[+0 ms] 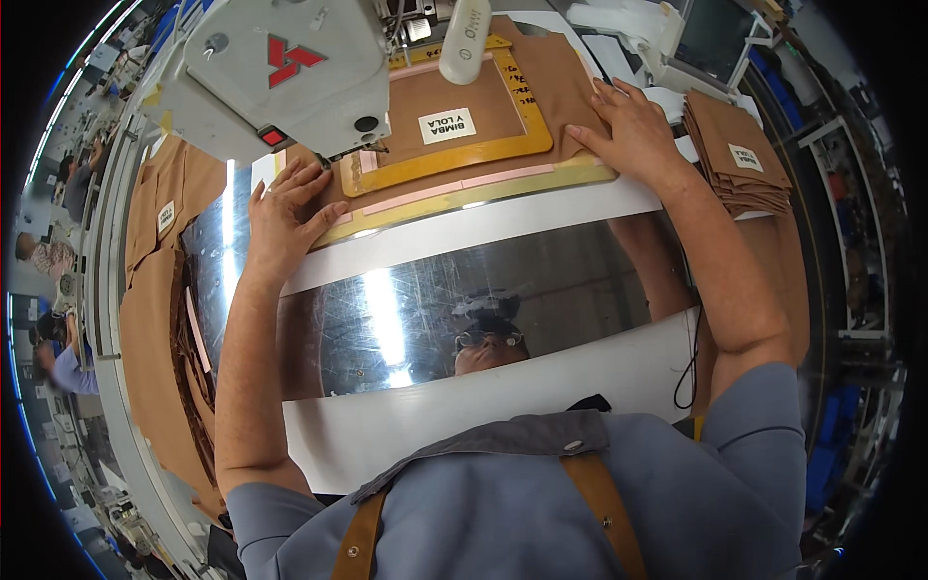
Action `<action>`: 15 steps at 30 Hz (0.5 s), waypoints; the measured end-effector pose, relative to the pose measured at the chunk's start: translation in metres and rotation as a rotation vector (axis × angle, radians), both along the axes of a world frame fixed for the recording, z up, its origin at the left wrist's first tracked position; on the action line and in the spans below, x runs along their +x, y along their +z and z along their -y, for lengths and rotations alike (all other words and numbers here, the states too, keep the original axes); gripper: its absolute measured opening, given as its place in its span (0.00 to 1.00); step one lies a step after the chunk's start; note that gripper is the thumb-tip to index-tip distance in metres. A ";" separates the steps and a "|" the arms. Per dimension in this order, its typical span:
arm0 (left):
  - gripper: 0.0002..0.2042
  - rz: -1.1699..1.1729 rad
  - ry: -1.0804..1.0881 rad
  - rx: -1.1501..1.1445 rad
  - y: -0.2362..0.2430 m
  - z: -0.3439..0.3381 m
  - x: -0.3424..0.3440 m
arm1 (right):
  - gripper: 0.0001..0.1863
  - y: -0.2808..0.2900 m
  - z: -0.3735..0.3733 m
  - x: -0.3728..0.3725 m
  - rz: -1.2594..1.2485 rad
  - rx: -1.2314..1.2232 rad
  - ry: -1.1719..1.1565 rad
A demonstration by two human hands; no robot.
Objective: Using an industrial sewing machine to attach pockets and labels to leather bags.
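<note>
A brown fabric piece (561, 68) with a white label (447, 126) lies under a yellow frame-shaped template (454, 158), beneath the sewing machine head (261, 87). Along the near side runs a yellowish strip (575, 176) with pink tape on it. My left hand (290, 215) rests at the near left corner of the work, fingers spread and bent slightly over the fabric. Flat on the fabric's right side lies my right hand (633, 135), thumb and fingers apart. Neither hand grips anything.
A shiny metal plate (464, 300) spans the table before me. Stacked brown labelled pieces (730, 135) sit at the right; more brown fabric (150, 329) hangs at the left. A white machine lever (467, 39) stands above the work. A screen (712, 43) is at back right.
</note>
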State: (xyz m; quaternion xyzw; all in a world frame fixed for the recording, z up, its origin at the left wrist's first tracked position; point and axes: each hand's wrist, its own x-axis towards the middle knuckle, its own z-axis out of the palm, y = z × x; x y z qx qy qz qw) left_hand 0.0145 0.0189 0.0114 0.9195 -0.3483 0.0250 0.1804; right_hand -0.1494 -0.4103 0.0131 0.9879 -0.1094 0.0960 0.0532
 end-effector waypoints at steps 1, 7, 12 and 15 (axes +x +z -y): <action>0.30 0.027 0.004 0.055 0.002 0.005 0.000 | 0.35 0.002 0.001 -0.003 0.015 0.041 -0.029; 0.16 0.175 -0.095 0.031 0.005 0.007 0.004 | 0.23 0.005 -0.021 0.005 0.057 0.408 -0.126; 0.07 0.298 -0.195 -0.122 0.007 0.017 -0.020 | 0.27 -0.015 -0.009 0.011 0.310 0.573 -0.108; 0.06 0.296 -0.229 -0.163 0.021 0.016 -0.058 | 0.27 -0.016 0.004 -0.008 0.350 0.585 -0.052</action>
